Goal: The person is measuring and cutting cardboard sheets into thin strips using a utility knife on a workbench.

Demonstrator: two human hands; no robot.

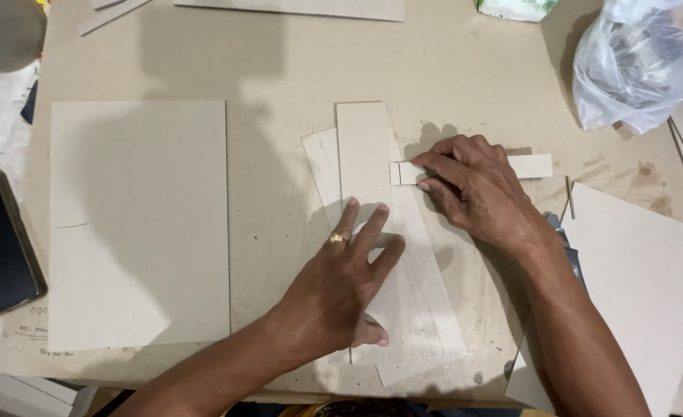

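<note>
Left hand (341,289) flat, fingers spread, pressing two stacked long cardboard strips (392,255); right hand (473,189), just beyond, pinches one small cardboard strip (530,165) crossing their edge.

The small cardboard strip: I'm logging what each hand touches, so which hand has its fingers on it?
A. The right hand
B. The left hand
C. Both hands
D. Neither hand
A. The right hand presses its fingertips on the small cardboard strip, while the left hand lies flat on the long cardboard pieces beside it.
</note>
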